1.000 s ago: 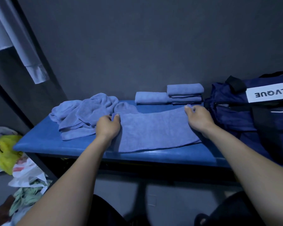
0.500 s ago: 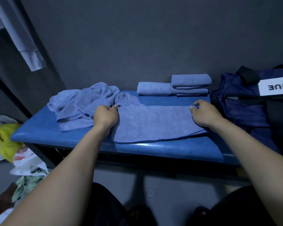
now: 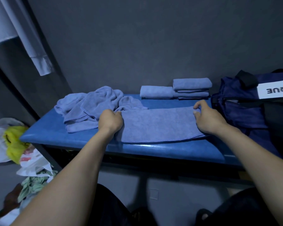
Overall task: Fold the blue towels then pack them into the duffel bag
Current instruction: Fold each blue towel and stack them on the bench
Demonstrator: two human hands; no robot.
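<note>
A blue towel (image 3: 157, 124) lies flat across the blue padded bench (image 3: 153, 150), folded lengthwise into a long strip. My left hand (image 3: 110, 120) grips its far left corner with curled fingers. My right hand (image 3: 206, 116) pinches its far right corner between thumb and fingers. To the left sits a heap of crumpled blue towels (image 3: 91, 103). Folded blue towels (image 3: 176, 90) are stacked at the back by the wall. The navy duffel bag (image 3: 245, 110) with a white label stands open at the right end of the bench.
A dark wall rises right behind the bench. White and yellow plastic bags (image 3: 11, 141) and loose cloth lie on the floor at the left. A white garment (image 3: 23, 38) hangs at the upper left. My knees show below the bench edge.
Both hands have stayed on the towel's far corners. The towel's far edge has come slightly toward me and the strip looks flatter. The camera has tilted a little.
</note>
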